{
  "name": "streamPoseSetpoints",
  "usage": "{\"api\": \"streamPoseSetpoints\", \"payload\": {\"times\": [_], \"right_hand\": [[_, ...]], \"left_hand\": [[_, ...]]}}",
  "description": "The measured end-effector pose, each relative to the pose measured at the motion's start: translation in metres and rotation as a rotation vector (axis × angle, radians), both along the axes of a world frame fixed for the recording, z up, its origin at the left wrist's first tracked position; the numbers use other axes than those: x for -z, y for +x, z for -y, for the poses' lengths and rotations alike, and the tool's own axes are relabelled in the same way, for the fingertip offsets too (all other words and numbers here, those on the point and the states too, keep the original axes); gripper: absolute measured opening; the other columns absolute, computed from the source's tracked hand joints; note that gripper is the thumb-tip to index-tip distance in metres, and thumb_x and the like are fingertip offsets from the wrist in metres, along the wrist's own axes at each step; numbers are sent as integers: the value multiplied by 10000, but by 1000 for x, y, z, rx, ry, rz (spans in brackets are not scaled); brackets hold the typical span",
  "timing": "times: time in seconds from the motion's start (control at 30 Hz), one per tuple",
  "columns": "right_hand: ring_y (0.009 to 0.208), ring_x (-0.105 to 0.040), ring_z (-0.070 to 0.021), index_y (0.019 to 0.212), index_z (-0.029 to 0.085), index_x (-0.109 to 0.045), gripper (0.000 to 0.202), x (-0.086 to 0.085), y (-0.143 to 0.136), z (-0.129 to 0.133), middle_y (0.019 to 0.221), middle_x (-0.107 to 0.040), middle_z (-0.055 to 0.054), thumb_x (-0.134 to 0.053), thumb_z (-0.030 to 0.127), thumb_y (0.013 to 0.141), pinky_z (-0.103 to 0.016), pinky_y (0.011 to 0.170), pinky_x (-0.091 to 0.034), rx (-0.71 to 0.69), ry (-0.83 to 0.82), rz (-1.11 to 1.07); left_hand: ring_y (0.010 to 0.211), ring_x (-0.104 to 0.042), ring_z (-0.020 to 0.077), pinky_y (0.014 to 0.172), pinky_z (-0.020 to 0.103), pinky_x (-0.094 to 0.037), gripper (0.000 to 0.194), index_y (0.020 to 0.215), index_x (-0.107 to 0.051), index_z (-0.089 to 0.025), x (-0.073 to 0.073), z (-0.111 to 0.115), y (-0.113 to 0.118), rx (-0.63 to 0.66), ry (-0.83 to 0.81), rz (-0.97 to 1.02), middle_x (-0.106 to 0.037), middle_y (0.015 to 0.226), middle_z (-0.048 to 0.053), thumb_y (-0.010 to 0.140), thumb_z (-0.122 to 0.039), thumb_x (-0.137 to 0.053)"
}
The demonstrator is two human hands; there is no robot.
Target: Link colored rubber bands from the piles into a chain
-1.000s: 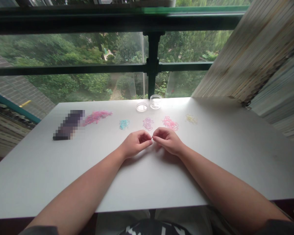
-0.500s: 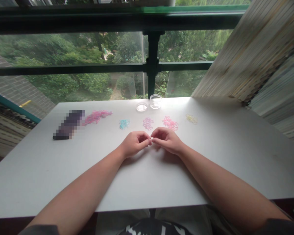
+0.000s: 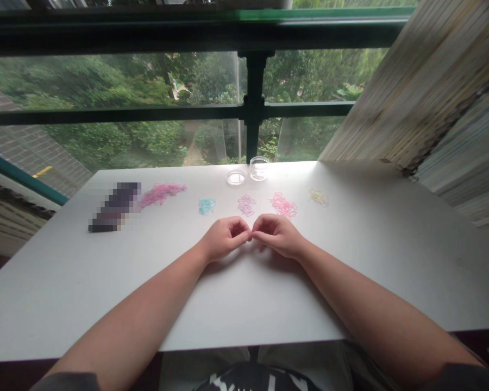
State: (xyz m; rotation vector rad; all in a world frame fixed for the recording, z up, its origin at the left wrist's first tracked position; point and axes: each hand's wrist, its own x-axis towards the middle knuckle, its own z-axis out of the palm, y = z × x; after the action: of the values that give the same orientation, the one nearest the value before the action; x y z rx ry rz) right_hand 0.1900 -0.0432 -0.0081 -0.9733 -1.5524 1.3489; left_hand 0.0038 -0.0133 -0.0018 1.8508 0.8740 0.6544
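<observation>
My left hand (image 3: 228, 237) and my right hand (image 3: 277, 234) meet fingertip to fingertip above the white table (image 3: 244, 304). Each is pinched closed, and whatever lies between the fingertips is too small to make out. Just beyond the hands are small loose piles of thin bands: a blue one (image 3: 207, 206), a lilac one (image 3: 246, 205) and a pink one (image 3: 283, 205). A pale yellow pile (image 3: 318, 197) lies farther right. To the left is a longer pink and purple heap (image 3: 163, 194).
Near the window edge stand a clear round container (image 3: 259, 169) and a shallow clear lid or dish (image 3: 236, 177). A dark, pixelated object (image 3: 116, 207) lies at the left. A striped curtain (image 3: 375, 87) hangs at the right.
The fingers of my right hand have curled in slightly, and the fingertips of both hands are closer together. Objects on the table have not moved.
</observation>
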Motion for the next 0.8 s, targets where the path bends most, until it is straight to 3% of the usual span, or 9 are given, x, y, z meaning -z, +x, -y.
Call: {"api": "streamPoseSetpoints", "payload": {"times": [0.43,0.8], "right_hand": [[505,-500,-88,760,156,-538,180,-1,-1,1,628,-553,6,-638,305,745,-215,473,-394,-5,44,86],[525,-420,-69,689,168,-484,71,-5,-3,2,634,-487,32,-550,152,710,-196,488,-346,134,195,265]], "left_hand": [[599,-524,98,574,214,-419,187,791,-588,-137,0,-2,-1,9,-41,60,-614,702,19,769,-323,-601],[629,-520,98,591,218,-415,197,795,-580,-129,0,-1,-1,68,-67,100,-603,721,25,770,-321,-615]]}}
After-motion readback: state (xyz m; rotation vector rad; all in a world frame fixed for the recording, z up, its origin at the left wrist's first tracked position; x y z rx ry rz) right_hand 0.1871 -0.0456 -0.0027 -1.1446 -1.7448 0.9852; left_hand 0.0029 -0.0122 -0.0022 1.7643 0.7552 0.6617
